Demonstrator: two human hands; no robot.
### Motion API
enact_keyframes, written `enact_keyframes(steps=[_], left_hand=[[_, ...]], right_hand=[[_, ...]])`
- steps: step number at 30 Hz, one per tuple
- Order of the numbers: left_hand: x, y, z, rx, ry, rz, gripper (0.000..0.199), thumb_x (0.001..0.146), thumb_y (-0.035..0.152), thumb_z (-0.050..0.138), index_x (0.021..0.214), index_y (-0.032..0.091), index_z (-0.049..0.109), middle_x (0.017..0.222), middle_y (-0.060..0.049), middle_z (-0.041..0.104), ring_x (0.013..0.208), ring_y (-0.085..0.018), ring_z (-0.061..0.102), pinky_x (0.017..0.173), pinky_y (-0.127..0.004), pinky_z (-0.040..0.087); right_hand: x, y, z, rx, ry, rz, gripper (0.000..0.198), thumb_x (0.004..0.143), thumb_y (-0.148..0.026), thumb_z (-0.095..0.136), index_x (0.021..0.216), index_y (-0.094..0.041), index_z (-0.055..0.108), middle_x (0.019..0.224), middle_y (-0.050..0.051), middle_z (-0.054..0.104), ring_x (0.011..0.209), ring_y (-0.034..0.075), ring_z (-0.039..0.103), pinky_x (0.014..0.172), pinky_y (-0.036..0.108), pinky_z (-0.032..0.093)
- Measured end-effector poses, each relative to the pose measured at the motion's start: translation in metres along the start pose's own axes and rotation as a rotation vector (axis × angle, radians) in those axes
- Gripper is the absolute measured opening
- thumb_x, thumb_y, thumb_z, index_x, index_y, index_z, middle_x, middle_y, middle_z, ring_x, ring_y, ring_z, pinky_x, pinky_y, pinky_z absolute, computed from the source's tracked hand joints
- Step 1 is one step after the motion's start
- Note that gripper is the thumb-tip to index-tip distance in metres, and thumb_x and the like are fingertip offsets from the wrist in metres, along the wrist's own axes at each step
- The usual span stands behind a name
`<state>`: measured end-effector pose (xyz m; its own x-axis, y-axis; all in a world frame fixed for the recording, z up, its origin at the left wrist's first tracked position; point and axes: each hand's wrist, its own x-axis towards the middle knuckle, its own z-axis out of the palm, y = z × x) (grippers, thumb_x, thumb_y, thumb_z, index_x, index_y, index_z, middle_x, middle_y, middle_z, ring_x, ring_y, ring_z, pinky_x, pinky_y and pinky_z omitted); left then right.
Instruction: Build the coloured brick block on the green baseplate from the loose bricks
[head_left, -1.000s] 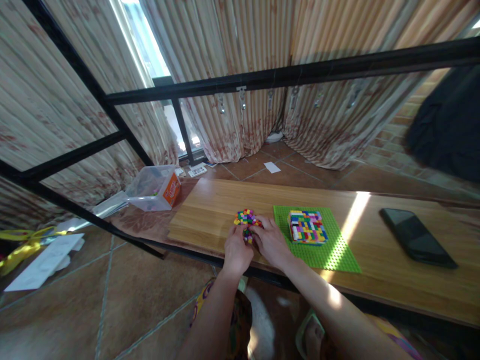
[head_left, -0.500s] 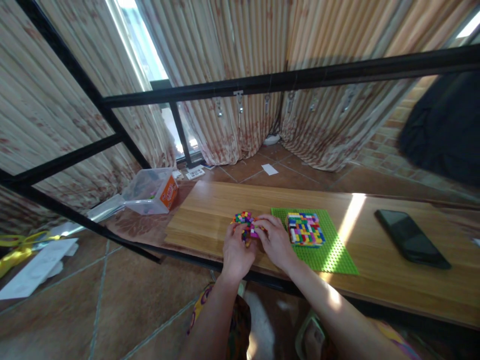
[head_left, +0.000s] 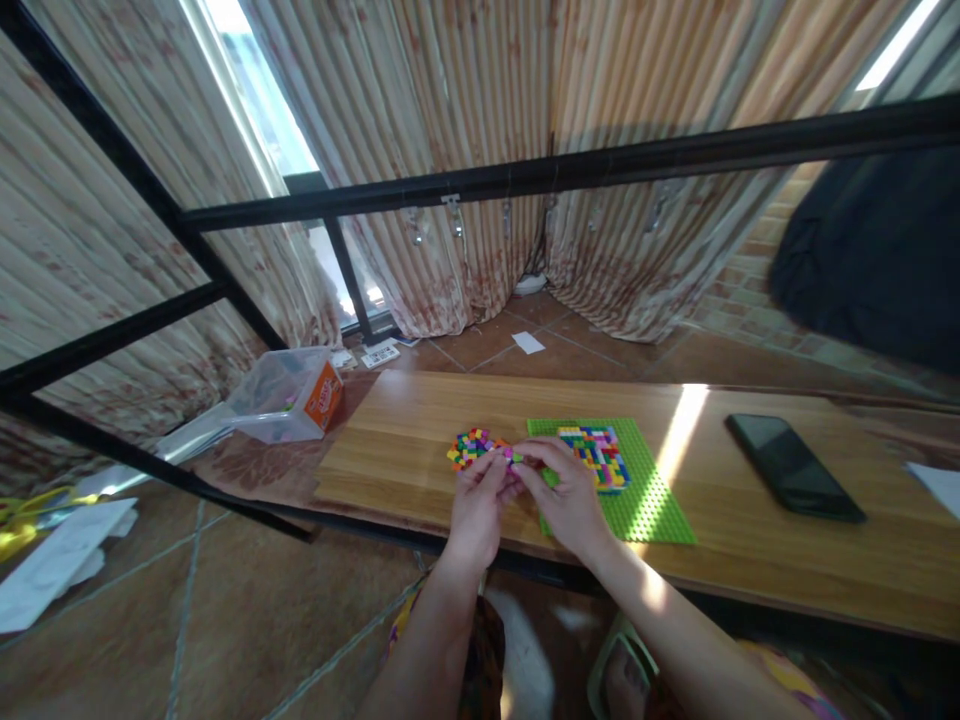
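Observation:
My left hand (head_left: 478, 505) and my right hand (head_left: 564, 492) meet above the wooden board, fingertips pinched together on a small magenta toy brick (head_left: 510, 455). Just beyond the left fingers lies a pile of loose coloured bricks (head_left: 469, 447), its near side partly covered by my hands. To the right, a green baseplate (head_left: 654, 490) carries a low block of multicoloured bricks (head_left: 606, 458). My right hand hides this block's left part. How many bricks are between my fingers I cannot make out.
A black phone (head_left: 793, 467) lies on the wooden board (head_left: 390, 445) at the right. Beyond the board's left end stands a clear plastic box (head_left: 281, 400) with an orange label. A black metal bar (head_left: 495, 185) crosses behind, before the curtains.
Both hands have lifted back from the loose pile and come together, now pinching a magenta brick. More of the pile shows. The view has shifted slightly.

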<state>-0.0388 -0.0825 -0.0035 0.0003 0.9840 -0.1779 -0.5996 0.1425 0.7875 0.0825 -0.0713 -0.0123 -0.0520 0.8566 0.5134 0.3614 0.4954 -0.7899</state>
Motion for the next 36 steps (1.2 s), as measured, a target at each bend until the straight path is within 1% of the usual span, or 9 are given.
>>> enact_keyframes(steps=[4, 11, 14, 19, 22, 27, 32, 33, 36], left_hand=[[-0.002, -0.005, 0.013, -0.08, 0.018, 0.014, 0.027, 0.063, 0.028, 0.084, 0.084, 0.016, 0.074, 0.087, -0.003, 0.072, 0.078, -0.012, 0.065, 0.075, -0.023, 0.05], [-0.005, -0.017, 0.032, -0.104, 0.005, 0.08, 0.023, 0.064, 0.024, 0.083, 0.085, 0.019, 0.077, 0.092, -0.002, 0.074, 0.086, -0.012, 0.066, 0.086, -0.024, 0.049], [-0.002, -0.024, 0.034, -0.015, -0.005, 0.15, 0.022, 0.067, 0.028, 0.081, 0.088, 0.021, 0.077, 0.094, -0.003, 0.075, 0.089, -0.014, 0.067, 0.089, -0.027, 0.049], [0.003, -0.035, 0.035, 0.28, 0.016, 0.324, 0.024, 0.075, 0.034, 0.074, 0.094, 0.02, 0.078, 0.097, -0.006, 0.075, 0.094, -0.018, 0.067, 0.092, -0.031, 0.049], [0.004, -0.038, 0.038, 0.362, 0.022, 0.371, 0.024, 0.077, 0.036, 0.072, 0.095, 0.02, 0.077, 0.099, -0.007, 0.075, 0.097, -0.019, 0.067, 0.093, -0.032, 0.05], [0.005, -0.042, 0.042, 0.365, 0.003, 0.334, 0.027, 0.077, 0.039, 0.072, 0.096, 0.02, 0.077, 0.097, -0.007, 0.075, 0.089, -0.018, 0.068, 0.088, -0.032, 0.052], [0.011, -0.049, 0.039, 0.298, 0.014, 0.27, 0.031, 0.076, 0.04, 0.073, 0.099, 0.02, 0.076, 0.097, -0.006, 0.074, 0.089, -0.016, 0.068, 0.086, -0.03, 0.053], [0.012, -0.05, 0.038, 0.275, 0.017, 0.259, 0.031, 0.075, 0.039, 0.074, 0.1, 0.021, 0.075, 0.097, -0.005, 0.074, 0.088, -0.016, 0.068, 0.086, -0.029, 0.053], [0.016, -0.052, 0.035, 0.213, 0.029, 0.231, 0.03, 0.074, 0.037, 0.075, 0.099, 0.021, 0.075, 0.096, -0.005, 0.074, 0.085, -0.014, 0.067, 0.085, -0.028, 0.054]], right_hand=[[-0.002, 0.001, -0.01, -0.033, 0.085, 0.004, 0.018, 0.085, -0.032, 0.065, 0.1, -0.024, 0.069, 0.1, 0.006, 0.067, 0.095, 0.021, 0.061, 0.085, 0.038, 0.051], [-0.003, -0.004, -0.024, -0.083, 0.219, 0.038, 0.012, 0.084, -0.035, 0.066, 0.088, -0.024, 0.07, 0.09, 0.004, 0.069, 0.09, 0.021, 0.063, 0.082, 0.037, 0.051], [-0.004, -0.005, -0.029, -0.019, 0.233, 0.081, 0.012, 0.084, -0.033, 0.066, 0.089, -0.024, 0.071, 0.085, 0.003, 0.07, 0.082, 0.018, 0.064, 0.078, 0.034, 0.052], [-0.005, -0.005, -0.035, 0.168, 0.259, 0.192, 0.012, 0.084, -0.031, 0.065, 0.088, -0.024, 0.073, 0.08, 0.001, 0.073, 0.073, 0.016, 0.066, 0.071, 0.029, 0.052], [-0.004, -0.001, -0.038, 0.232, 0.285, 0.244, 0.013, 0.083, -0.032, 0.065, 0.087, -0.023, 0.074, 0.075, 0.001, 0.073, 0.069, 0.015, 0.065, 0.067, 0.029, 0.052], [0.001, 0.009, -0.048, 0.297, 0.388, 0.282, 0.017, 0.08, -0.034, 0.067, 0.089, -0.022, 0.074, 0.084, 0.004, 0.075, 0.074, 0.017, 0.067, 0.07, 0.031, 0.054], [0.01, 0.029, -0.08, 0.285, 0.53, 0.351, 0.026, 0.079, -0.037, 0.066, 0.096, -0.019, 0.073, 0.091, 0.008, 0.075, 0.08, 0.02, 0.069, 0.074, 0.035, 0.056], [0.01, 0.035, -0.087, 0.235, 0.534, 0.378, 0.026, 0.077, -0.036, 0.066, 0.094, -0.018, 0.074, 0.093, 0.009, 0.075, 0.083, 0.021, 0.069, 0.076, 0.036, 0.056], [0.009, 0.05, -0.102, 0.084, 0.422, 0.464, 0.027, 0.077, -0.035, 0.064, 0.092, -0.015, 0.074, 0.091, 0.011, 0.076, 0.084, 0.024, 0.069, 0.077, 0.038, 0.055]])
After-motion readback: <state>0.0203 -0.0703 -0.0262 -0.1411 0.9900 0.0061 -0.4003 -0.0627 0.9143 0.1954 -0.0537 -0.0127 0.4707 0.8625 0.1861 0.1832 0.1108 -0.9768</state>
